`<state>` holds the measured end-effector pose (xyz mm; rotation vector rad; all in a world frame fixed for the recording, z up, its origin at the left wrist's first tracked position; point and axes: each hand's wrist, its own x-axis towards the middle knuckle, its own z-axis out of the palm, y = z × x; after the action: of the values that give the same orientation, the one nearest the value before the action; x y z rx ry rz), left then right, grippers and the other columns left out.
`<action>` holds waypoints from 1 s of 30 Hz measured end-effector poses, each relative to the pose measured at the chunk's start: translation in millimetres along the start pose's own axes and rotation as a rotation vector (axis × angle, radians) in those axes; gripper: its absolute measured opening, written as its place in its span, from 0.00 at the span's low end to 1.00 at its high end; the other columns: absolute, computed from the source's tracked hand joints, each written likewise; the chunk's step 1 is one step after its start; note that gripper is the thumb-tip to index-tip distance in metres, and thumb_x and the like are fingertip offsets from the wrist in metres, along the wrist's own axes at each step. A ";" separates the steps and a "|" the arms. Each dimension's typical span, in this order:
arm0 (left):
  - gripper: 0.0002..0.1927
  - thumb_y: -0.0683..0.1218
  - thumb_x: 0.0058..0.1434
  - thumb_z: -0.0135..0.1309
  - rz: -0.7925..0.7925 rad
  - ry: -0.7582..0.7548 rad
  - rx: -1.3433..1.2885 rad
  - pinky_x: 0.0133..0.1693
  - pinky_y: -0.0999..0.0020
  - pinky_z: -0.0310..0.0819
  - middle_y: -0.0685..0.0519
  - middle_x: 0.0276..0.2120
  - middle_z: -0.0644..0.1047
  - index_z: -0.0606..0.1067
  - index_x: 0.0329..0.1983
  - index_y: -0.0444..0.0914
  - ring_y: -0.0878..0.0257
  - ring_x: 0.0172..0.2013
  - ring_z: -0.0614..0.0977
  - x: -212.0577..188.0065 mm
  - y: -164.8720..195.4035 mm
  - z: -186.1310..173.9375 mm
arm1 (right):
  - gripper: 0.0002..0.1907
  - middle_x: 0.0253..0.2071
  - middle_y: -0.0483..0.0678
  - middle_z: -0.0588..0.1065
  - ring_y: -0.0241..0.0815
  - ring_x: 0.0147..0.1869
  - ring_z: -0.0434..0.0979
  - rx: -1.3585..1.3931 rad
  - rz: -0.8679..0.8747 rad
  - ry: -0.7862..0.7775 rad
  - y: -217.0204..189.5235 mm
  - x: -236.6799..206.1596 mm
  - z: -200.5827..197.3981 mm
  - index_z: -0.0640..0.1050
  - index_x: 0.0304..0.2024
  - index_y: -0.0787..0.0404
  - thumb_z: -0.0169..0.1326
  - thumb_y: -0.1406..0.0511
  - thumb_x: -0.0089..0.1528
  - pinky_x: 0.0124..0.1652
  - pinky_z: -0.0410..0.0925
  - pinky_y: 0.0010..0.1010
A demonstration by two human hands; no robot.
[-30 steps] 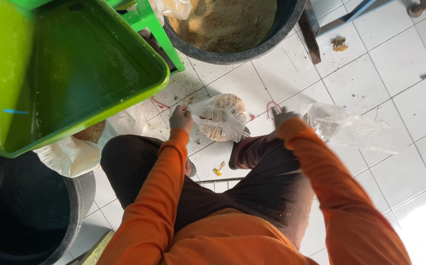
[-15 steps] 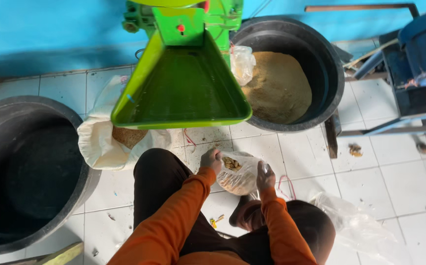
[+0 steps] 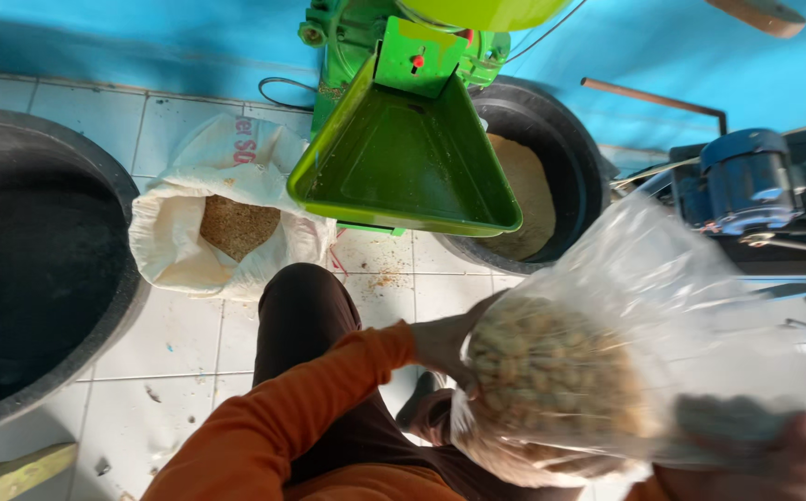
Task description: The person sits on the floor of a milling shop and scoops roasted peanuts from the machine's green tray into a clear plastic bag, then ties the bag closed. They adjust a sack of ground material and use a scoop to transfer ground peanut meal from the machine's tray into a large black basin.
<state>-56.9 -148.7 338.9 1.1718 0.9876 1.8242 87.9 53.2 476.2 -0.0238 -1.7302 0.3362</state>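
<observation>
Spillage risk, I'd say: clear bag (image 3: 598, 371) of yellowish kernels, held just below green hopper (image 3: 407, 162), left hand (image 3: 444, 343) gripping its side, right hand (image 3: 774, 450) clasping underneath w/ mouth slack, could tip.

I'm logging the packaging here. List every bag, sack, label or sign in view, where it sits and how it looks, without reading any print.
Clear plastic bag: lower right, held up by the left hand and right hand, bulging with tan pellets.
White sack: on the tiled floor left of the green hopper, top rolled open, brown grain inside, red print on its back flap.
No signs or screens visible.
</observation>
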 end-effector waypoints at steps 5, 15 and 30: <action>0.76 0.69 0.38 0.72 0.206 -0.096 -0.588 0.73 0.50 0.54 0.43 0.76 0.57 0.40 0.81 0.43 0.49 0.75 0.58 27.8 50.6 51.9 | 0.16 0.41 0.51 0.76 0.44 0.35 0.73 0.326 0.236 -0.261 -84.3 103.9 36.8 0.77 0.54 0.64 0.44 0.63 0.71 0.35 0.67 0.40; 0.62 0.67 0.51 0.70 0.224 0.079 -1.051 0.72 0.51 0.59 0.49 0.74 0.62 0.51 0.81 0.42 0.55 0.72 0.65 -17.5 55.9 78.4 | 0.16 0.31 0.48 0.73 0.42 0.28 0.71 0.227 0.347 -0.867 -150.3 207.4 164.0 0.78 0.49 0.61 0.47 0.57 0.72 0.28 0.64 0.41; 0.52 0.61 0.60 0.69 0.347 0.006 -1.282 0.74 0.49 0.54 0.47 0.73 0.66 0.57 0.79 0.38 0.52 0.73 0.66 -30.8 68.4 50.2 | 0.22 0.20 0.45 0.66 0.38 0.20 0.60 -0.017 0.238 -1.269 -166.7 159.1 295.7 0.71 0.31 0.65 0.50 0.56 0.74 0.22 0.57 0.40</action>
<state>-12.5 -194.6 402.7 0.4933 -0.4761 2.1040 -199.7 -135.9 624.7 -0.0318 -2.9995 0.5754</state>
